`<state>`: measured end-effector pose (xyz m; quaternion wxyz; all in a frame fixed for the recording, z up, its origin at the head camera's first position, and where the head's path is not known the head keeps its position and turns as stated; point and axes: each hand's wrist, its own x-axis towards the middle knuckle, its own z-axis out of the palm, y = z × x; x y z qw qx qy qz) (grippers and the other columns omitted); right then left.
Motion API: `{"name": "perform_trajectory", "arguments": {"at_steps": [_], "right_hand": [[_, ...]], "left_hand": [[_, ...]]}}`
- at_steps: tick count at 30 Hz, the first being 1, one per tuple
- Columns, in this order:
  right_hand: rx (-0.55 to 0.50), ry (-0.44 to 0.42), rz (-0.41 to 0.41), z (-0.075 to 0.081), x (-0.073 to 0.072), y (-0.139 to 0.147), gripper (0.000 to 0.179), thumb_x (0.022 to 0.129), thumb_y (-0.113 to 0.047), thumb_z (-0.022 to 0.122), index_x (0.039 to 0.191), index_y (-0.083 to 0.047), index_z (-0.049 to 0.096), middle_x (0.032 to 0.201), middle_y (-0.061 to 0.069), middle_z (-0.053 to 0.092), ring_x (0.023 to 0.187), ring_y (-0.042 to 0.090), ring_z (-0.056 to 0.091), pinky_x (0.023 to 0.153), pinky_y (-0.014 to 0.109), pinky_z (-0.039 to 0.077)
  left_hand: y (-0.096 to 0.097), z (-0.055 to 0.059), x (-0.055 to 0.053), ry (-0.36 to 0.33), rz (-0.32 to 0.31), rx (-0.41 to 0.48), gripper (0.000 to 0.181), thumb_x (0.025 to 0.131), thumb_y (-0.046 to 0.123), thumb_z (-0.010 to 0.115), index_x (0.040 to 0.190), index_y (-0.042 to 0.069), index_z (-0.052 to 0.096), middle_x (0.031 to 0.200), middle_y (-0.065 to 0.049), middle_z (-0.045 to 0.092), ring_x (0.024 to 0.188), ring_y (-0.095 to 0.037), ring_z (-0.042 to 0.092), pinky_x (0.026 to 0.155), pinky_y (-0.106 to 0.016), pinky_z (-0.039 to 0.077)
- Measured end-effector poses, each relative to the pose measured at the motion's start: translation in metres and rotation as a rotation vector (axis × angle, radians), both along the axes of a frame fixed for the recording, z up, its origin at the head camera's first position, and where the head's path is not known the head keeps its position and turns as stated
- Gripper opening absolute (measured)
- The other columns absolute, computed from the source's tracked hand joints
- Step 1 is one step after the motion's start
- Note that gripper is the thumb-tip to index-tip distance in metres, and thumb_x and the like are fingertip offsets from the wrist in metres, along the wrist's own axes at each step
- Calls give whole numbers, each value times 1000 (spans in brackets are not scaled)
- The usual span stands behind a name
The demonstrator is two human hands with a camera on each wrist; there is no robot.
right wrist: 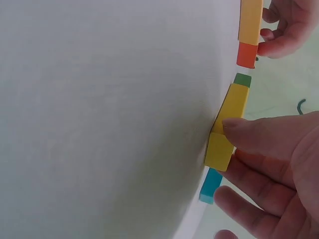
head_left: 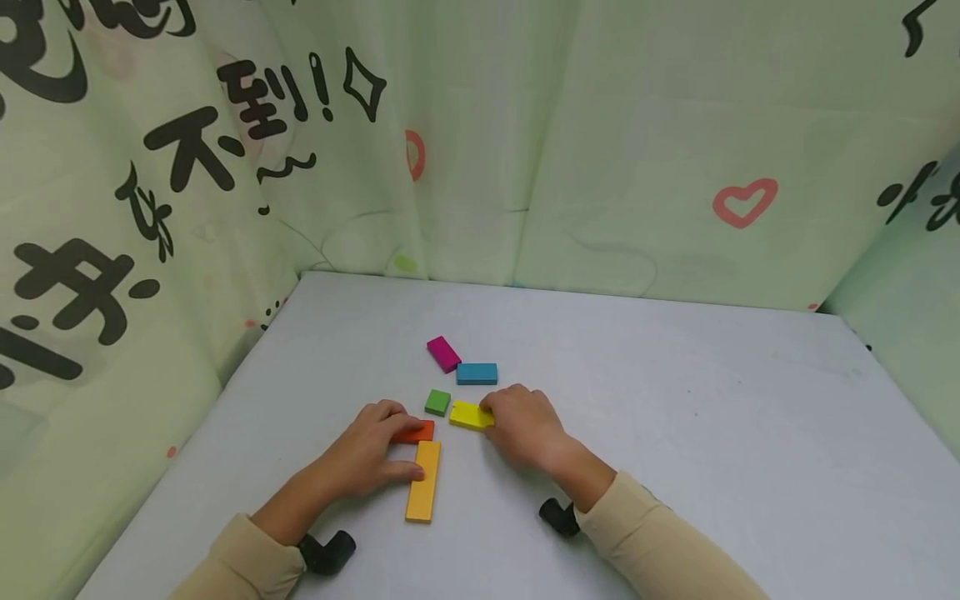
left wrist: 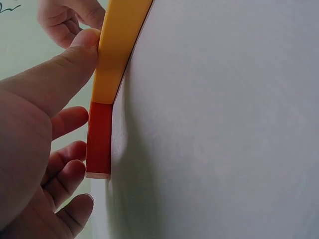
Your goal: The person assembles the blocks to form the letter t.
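In the head view my left hand [head_left: 365,452] rests on two flat blocks. Its thumb touches the long orange-yellow block [head_left: 423,492], while the other fingers lie at the red-orange block [head_left: 426,430], which butts against the long one's far end. My right hand [head_left: 527,427] pinches the right end of a yellow block [head_left: 467,415]; the right wrist view shows the thumb on the near side of this yellow block [right wrist: 219,150]. Just left of the yellow block lies a small green block [head_left: 437,402].
Farther back on the white table [head_left: 675,433] lie a blue block [head_left: 477,374] and a slanted magenta block [head_left: 443,354], their corners close together. A pale green printed curtain [head_left: 600,150] encloses the table's back and sides.
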<state>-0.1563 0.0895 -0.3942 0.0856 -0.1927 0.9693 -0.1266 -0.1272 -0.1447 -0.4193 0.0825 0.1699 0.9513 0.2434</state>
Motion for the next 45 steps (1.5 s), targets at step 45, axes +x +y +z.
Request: {"name": "perform_trajectory", "arguments": {"at_steps": [45], "right_hand": [[-189, -72, 27, -2, 4, 5, 32, 92, -10, 70, 122, 0, 68, 120, 11, 67, 108, 27, 59, 99, 43, 49]], "left_hand": [[9, 2, 15, 108, -20, -217, 82, 69, 65, 82, 133, 17, 62, 129, -7, 52, 117, -28, 45, 94, -49, 45]]}}
